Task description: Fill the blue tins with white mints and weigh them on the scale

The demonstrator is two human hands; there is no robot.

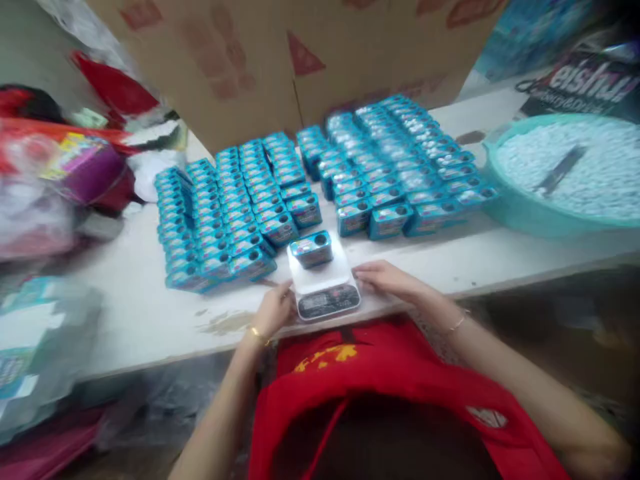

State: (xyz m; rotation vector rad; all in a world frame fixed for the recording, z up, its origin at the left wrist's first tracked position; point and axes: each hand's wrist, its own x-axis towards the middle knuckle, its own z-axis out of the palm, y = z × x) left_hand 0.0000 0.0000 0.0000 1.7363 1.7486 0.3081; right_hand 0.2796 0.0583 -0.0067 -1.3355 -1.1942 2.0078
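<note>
A small white digital scale [329, 303] lies near the front edge of the table, its dark display panel towards me. On its white plate stands one blue printed box [312, 251] with a dark round spot on top. My left hand [277, 308], with a gold bracelet at the wrist, is closed at the scale's left edge, fingers partly hidden. From the other side my right hand [384, 277] holds the right edge between its fingertips and thumb. The scale's readout is too blurred to read. Neither hand touches the box.
Blue boxes stand in packed rows [225, 207] behind the scale, with another block [395, 160] to the right. Behind them rises a large cardboard carton [270, 67]. A turquoise basin [545, 220] of small pale pieces, with a dark tool on top, stands at right. Bags [35, 200] crowd the left.
</note>
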